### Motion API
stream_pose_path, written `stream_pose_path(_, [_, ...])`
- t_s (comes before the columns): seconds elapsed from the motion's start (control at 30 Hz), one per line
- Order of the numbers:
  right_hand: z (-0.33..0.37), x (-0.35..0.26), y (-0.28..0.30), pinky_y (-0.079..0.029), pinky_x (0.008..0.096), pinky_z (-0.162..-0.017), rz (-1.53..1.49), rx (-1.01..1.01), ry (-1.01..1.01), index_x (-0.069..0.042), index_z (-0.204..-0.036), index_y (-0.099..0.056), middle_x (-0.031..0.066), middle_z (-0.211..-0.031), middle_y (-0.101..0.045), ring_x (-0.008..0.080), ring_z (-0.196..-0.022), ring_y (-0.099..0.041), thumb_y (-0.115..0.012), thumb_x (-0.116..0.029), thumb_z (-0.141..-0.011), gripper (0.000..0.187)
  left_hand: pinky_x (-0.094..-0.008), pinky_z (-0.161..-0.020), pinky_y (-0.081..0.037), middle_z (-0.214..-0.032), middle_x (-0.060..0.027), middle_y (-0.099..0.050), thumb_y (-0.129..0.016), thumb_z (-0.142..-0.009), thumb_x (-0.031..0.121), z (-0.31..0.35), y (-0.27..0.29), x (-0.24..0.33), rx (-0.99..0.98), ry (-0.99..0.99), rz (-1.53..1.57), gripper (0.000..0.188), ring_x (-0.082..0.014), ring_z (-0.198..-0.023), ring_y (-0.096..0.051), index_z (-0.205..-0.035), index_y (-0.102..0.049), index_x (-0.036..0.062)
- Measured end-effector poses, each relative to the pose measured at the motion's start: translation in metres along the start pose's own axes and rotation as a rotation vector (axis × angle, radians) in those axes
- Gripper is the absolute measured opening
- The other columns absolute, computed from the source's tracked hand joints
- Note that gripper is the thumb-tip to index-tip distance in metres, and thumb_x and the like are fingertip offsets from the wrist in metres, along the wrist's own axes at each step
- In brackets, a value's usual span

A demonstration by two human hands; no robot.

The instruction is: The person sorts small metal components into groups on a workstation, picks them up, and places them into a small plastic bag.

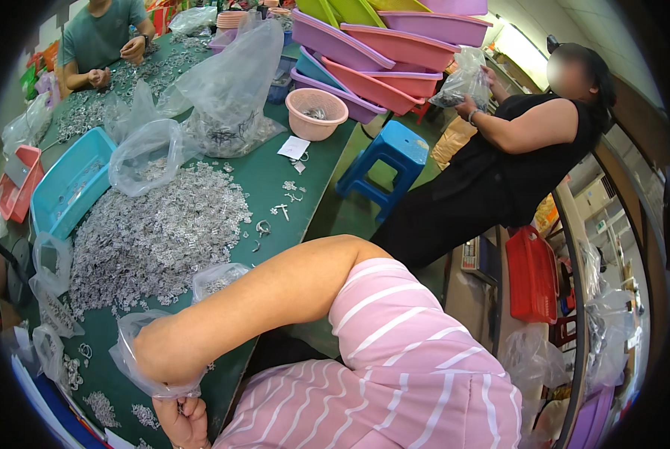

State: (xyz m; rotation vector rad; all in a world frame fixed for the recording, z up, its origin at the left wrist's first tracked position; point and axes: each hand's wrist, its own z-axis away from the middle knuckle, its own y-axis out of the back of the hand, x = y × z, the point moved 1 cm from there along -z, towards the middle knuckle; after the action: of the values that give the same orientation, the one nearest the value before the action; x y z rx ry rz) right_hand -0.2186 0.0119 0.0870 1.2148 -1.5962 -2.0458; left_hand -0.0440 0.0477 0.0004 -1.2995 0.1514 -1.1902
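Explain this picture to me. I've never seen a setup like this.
There is no machine here, just a person's two bare hands. The picture comes from the left of two fisheye cameras worn on the head, so straight edges bend near its rim. The right hand is in or behind a clear plastic bag; the left hand is curled at the bag's lower edge, its grip unclear. On the green table lies a large pile of small silvery pieces, with a light-blue basin beside it.

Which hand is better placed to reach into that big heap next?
Probably the right hand: showing through the clear bag, it is nearer the heap. The left hand sits lower, by the picture's bottom edge.
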Motion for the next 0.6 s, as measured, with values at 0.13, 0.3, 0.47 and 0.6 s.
stream_pose_path(0.13, [-0.015,0.005,-0.017,-0.049,0.0418,-0.054,-0.053,0.054,0.073,0.0,-0.066,-0.064,0.0172,-0.066,-0.064,0.0351,-0.063,-0.063,-0.068,-0.019,-0.066,0.019,-0.018,-0.037,-0.027,-0.077,-0.0022,-0.056,-0.054,-0.087,0.014,-0.001,0.032,-0.004,0.191,-0.136,-0.058,0.023,-0.0049,-0.044,-0.039,-0.106,-0.052,0.0026])
stream_pose_path(0.3, [-0.007,0.008,-0.017,-0.05,0.0427,-0.056,-0.053,0.105,0.113,0.001,-0.08,-0.061,0.0197,-0.072,-0.064,0.0364,-0.066,-0.064,-0.068,-0.014,-0.067,0.021,-0.0165,-0.036,-0.025,-0.075,0.0007,-0.051,-0.052,-0.091,0.018,-0.009,0.0,-0.002,0.149,-0.031,-0.015,0.014,-0.0052,-0.045,-0.036,-0.102,-0.052,0.0088])
stream_pose_path(0.47, [-0.023,0.013,0.007,-0.05,0.0406,-0.057,-0.126,0.048,-0.005,0.001,-0.08,-0.059,0.0196,-0.076,-0.063,0.0372,-0.07,-0.063,-0.068,-0.012,-0.069,0.02,-0.0165,-0.037,-0.023,-0.071,0.001,-0.045,-0.051,-0.092,0.015,-0.006,0.003,0.006,0.015,-0.053,0.052,0.007,-0.0053,-0.045,-0.033,-0.088,-0.05,0.0099])
stream_pose_path(0.6, [-0.022,0.015,0.006,-0.048,0.0394,-0.059,-0.269,-0.06,0.131,0.001,-0.082,-0.059,0.0189,-0.079,-0.063,0.034,-0.07,-0.061,-0.067,-0.012,-0.074,0.018,-0.017,-0.038,-0.025,-0.071,0.0008,-0.046,-0.052,-0.09,0.013,-0.006,0.01,0.002,0.028,-0.059,0.067,0.004,-0.0051,-0.047,-0.035,-0.091,-0.051,0.0091])
